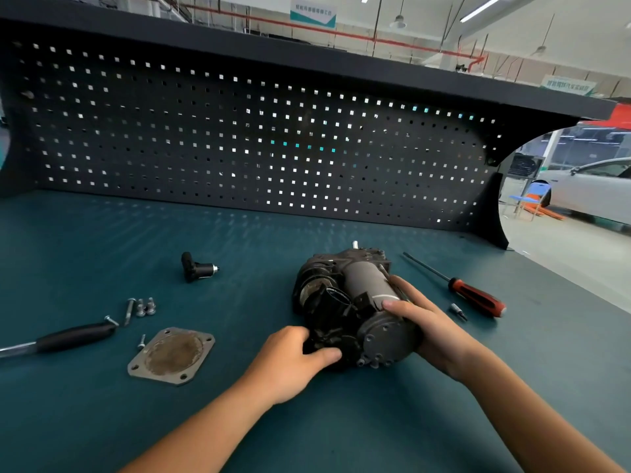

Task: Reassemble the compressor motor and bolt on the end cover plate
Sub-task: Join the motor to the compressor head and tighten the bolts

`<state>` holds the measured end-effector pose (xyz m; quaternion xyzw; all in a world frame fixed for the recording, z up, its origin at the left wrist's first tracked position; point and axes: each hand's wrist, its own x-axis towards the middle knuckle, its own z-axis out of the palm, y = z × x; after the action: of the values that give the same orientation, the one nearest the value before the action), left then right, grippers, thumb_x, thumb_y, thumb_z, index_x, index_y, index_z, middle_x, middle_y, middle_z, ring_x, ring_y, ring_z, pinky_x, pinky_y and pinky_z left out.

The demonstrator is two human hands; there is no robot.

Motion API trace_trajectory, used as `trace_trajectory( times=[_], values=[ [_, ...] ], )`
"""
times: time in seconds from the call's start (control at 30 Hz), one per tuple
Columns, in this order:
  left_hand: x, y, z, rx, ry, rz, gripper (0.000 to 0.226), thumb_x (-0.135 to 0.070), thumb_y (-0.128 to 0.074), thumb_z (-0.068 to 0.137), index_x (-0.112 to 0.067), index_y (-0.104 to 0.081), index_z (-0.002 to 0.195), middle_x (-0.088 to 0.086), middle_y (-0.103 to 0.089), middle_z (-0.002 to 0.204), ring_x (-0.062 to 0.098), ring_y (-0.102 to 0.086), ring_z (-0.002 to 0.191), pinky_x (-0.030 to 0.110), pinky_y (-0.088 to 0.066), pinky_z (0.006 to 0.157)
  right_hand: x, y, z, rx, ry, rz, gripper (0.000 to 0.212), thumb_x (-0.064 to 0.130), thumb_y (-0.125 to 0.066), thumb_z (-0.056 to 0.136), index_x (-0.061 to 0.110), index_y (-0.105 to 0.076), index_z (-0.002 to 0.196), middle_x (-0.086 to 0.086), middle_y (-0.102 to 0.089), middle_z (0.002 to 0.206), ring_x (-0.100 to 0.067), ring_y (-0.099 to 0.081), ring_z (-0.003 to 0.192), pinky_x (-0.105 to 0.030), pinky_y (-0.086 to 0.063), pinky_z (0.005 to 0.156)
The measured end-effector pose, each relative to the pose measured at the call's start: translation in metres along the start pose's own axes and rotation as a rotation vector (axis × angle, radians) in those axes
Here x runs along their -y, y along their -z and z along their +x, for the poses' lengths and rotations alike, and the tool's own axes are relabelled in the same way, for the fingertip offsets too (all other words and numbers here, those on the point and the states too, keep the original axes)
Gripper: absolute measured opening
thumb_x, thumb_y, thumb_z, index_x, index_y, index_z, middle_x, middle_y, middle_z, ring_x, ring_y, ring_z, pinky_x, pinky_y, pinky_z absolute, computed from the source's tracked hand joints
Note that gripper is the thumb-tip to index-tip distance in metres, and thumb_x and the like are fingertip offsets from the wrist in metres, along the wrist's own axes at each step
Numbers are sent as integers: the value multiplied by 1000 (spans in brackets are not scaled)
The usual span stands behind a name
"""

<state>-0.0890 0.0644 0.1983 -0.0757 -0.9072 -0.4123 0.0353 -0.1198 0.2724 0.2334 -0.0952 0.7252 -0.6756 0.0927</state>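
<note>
The dark compressor motor (348, 298) lies on its side in the middle of the green bench, its grey cylinder pointing away from me. My left hand (290, 360) grips its black near-left corner. Around the round grey near end curls my right hand (423, 322), thumb on top. The square metal end cover plate (172, 356) lies flat on the bench to the left, apart from the motor. Several bolts (141, 308) lie just beyond the plate, and one small screw (141, 342) rests at its left edge.
A black-handled ratchet (68, 337) lies at the far left. A small black fitting (196, 268) sits behind the bolts. A red-and-black screwdriver (474, 298) and a loose bit (458, 311) lie to the right. A dark pegboard (239, 141) walls the back of the bench.
</note>
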Motion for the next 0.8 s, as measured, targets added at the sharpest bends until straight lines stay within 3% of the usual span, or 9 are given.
trace_trajectory(
  times=[0.1, 0.23, 0.33, 0.37, 0.43, 0.53, 0.67, 0.73, 0.8],
  values=[
    [0, -2, 0, -11, 17, -81, 35, -37, -65, 85, -5, -66, 96, 10, -69, 98, 19, -64, 90, 34, -48, 77, -2, 1, 3, -38, -20, 90, 92, 25, -74, 49, 39, -38, 133, 4, -62, 113, -10, -69, 89, -22, -51, 69],
    [-4, 1, 1, 2, 71, -143, 39, -42, -68, 79, -3, -66, 84, 1, -59, 67, 10, -51, 59, 24, -38, 58, -5, -2, 3, -85, -13, 143, 100, 23, -74, 50, 28, -35, 141, -2, -58, 126, -12, -66, 97, -25, -49, 75],
    [-8, 3, 0, -8, 86, 13, 46, -55, -64, 75, -10, -55, 69, -4, -51, 60, 8, -49, 55, 23, -35, 52, -7, -2, 2, -113, -1, 189, 95, 20, -73, 53, 28, -36, 141, -2, -58, 128, -13, -67, 97, -25, -50, 74],
    [-10, 3, -1, -22, 75, 92, 49, -59, -63, 74, -10, -55, 73, -4, -55, 67, 9, -54, 62, 23, -38, 54, -7, -2, 2, -120, -1, 197, 92, 18, -72, 56, 28, -36, 141, -3, -57, 129, -14, -66, 98, -26, -50, 75],
    [-13, 1, -2, -77, 57, 203, 62, -63, -62, 72, -12, -53, 105, 0, -57, 102, 16, -59, 93, 26, -45, 73, -8, -2, 3, -131, -2, 205, 82, 11, -69, 69, 28, -36, 142, -5, -55, 131, -16, -64, 102, -28, -49, 78],
    [-11, 3, -4, -167, -6, 267, 94, -58, -63, 77, -28, -6, 145, 3, -36, 132, 29, -48, 118, 33, -40, 89, -9, -2, 4, -146, -1, 219, 71, 6, -62, 80, 29, -36, 141, -8, -50, 137, -19, -59, 110, -33, -48, 90],
    [-2, 12, -12, -162, -164, 216, 90, -45, -58, 88, -67, 21, 126, -6, -42, 102, 16, -51, 94, 26, -38, 77, -10, -2, 4, -161, -6, 226, 68, 7, -62, 81, 30, -37, 141, -9, -41, 144, -23, -52, 120, -38, -40, 104],
    [1, 16, -18, -167, -254, 310, 87, -38, -52, 93, -72, 25, 118, -12, -35, 90, 11, -49, 82, 20, -35, 68, -9, -4, 3, -164, -2, 226, 65, 8, -62, 82, 28, -40, 139, -9, -42, 143, -22, -53, 120, -37, -41, 103],
    [2, 20, -22, -167, -289, 345, 77, -33, -48, 95, -66, 13, 130, -14, -34, 91, 11, -50, 84, 20, -38, 70, -7, -7, 1, -156, 15, 205, 58, 8, -60, 83, 27, -44, 136, -5, -49, 138, -17, -57, 112, -31, -46, 94]
  ],
)
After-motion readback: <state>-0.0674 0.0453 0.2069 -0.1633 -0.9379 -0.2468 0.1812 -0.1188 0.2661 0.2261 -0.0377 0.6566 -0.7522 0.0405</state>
